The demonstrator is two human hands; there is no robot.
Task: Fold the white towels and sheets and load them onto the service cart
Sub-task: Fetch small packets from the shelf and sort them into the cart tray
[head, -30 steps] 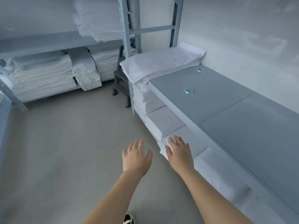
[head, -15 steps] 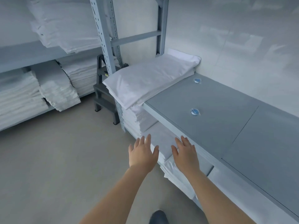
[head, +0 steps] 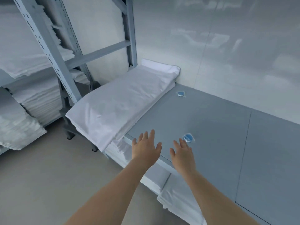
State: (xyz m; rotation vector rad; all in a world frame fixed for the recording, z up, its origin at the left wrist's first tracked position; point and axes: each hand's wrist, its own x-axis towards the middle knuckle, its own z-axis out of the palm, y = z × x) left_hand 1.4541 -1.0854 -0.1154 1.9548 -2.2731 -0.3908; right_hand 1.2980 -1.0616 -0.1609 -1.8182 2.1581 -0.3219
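One folded sheet (head: 120, 108) probably lies wall-to-aisle.

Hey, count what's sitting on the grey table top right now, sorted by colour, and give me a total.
White: 1, the folded sheet pile at the far end of the table top.
Blue: 2, the small round packets, one near the wall, one by the right hand.
Total: 3.

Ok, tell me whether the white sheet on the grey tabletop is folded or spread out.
Folded. The white sheet lies as a flat, layered rectangle at the far end of the grey tabletop, stacked edges showing along its near side, one corner overhanging the front edge.
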